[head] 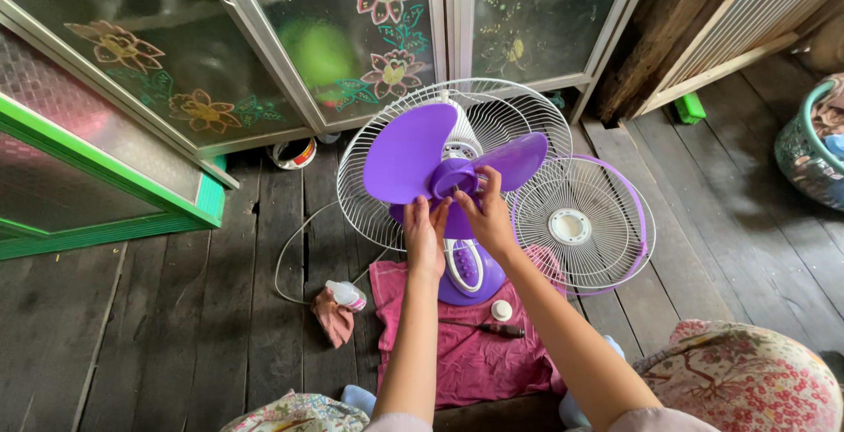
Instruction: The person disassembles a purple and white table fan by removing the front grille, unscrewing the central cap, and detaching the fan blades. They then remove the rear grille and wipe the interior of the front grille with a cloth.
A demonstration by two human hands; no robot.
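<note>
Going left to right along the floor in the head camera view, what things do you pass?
Green-framed panel → small round tin → clear spray bottle → purple fan blade → detached white fan grille → green woven basket.

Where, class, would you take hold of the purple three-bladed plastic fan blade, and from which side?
Probably at its central hub, from the open front. The rear white wire guard blocks the back, and the thin blades would likely flex. Both the left hand and right hand already meet beside that hub.
</note>
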